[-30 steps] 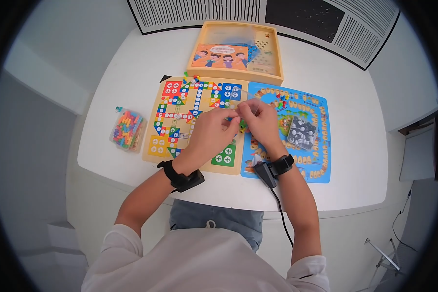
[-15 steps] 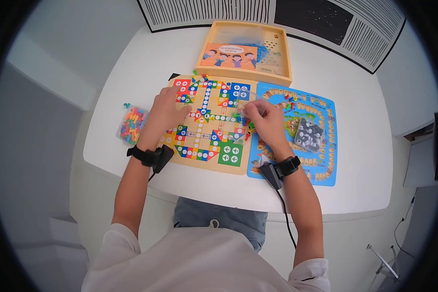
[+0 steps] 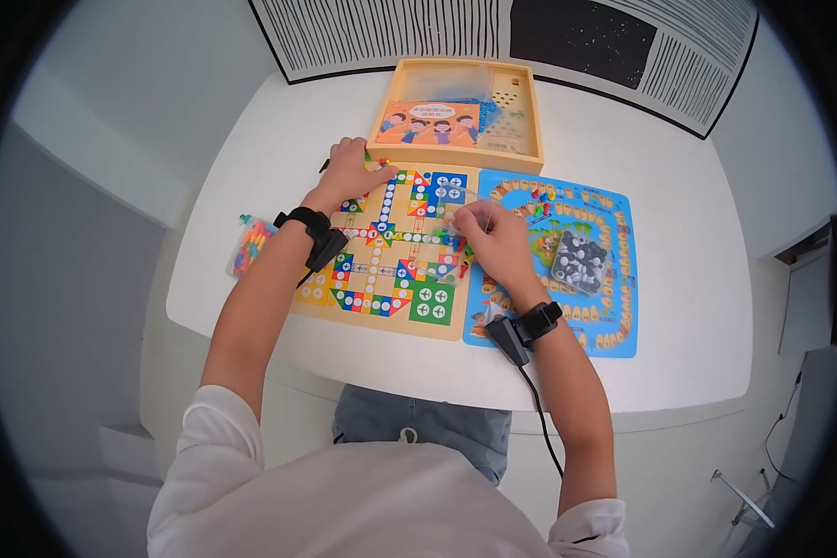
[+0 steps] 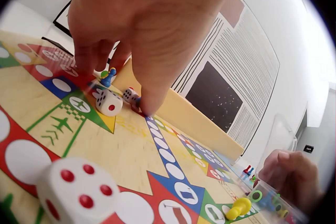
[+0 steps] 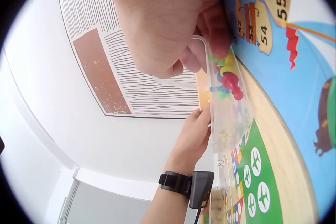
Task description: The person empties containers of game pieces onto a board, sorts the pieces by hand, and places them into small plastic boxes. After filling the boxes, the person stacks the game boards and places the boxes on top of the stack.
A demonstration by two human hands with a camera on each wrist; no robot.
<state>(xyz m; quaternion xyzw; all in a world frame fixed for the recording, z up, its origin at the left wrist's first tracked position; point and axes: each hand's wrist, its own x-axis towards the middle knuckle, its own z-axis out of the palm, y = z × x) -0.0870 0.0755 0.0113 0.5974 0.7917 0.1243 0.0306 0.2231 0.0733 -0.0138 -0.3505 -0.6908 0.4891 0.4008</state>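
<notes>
My left hand [image 3: 352, 175] reaches over the top left corner of the ludo board [image 3: 381, 321], its fingers and thumb spread down around small pieces. In the left wrist view, a blue pawn [image 4: 108, 77] and a die [image 4: 108, 102] lie between and before its fingers; the thumb touches the board beside a second, partly covered die [image 4: 129, 96]. My right hand [image 3: 498, 244] pinches the rim of a clear plastic box [image 5: 229, 121], tilted over the board's right side. Coloured pawns, one of them red [image 5: 231, 85], are inside it.
A wooden tray [image 3: 456, 156] with an orange booklet [image 3: 428, 125] stands behind the boards. On the blue board [image 3: 623, 339] at the right sits a box of black and white pieces [image 3: 580, 263]. Another box of colourful pieces [image 3: 254, 249] is at the left. A large die [image 4: 79, 190] lies nearer.
My left hand has parted from my right, moving left and then away from the body to the board's top left corner. My right hand keeps hold of the clear box.
</notes>
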